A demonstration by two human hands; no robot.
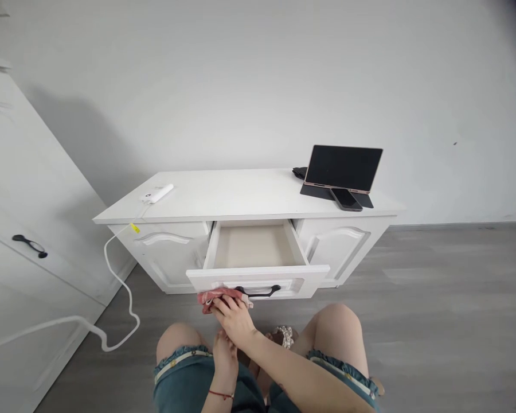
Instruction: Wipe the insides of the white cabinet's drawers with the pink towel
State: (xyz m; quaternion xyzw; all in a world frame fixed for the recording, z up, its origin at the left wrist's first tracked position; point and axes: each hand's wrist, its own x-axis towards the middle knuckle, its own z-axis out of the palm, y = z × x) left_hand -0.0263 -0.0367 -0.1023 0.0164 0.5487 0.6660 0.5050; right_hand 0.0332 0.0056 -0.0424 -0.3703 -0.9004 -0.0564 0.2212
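Note:
A red and white cloth (215, 295) lies against the left part of the drawer front (301, 283), just left of the black handle (264, 292). My right hand (234, 318) is on the cloth, its fingers bent over it and pressing it to the panel. The drawer (253, 246) is pulled out, and its pale bottom shows nothing lying in it. Below the right wrist, close to my lap, my left hand (225, 351) is closed with its fingers curled in; no object shows in it.
On the white cabinet (223, 195) stand a dark tablet (344, 166) with a phone (346, 199) before it, a small black item (300, 172) behind and a white power strip (158, 194) at left. Its cord (131, 304) hangs to the left. A wardrobe (30, 189) stands far left.

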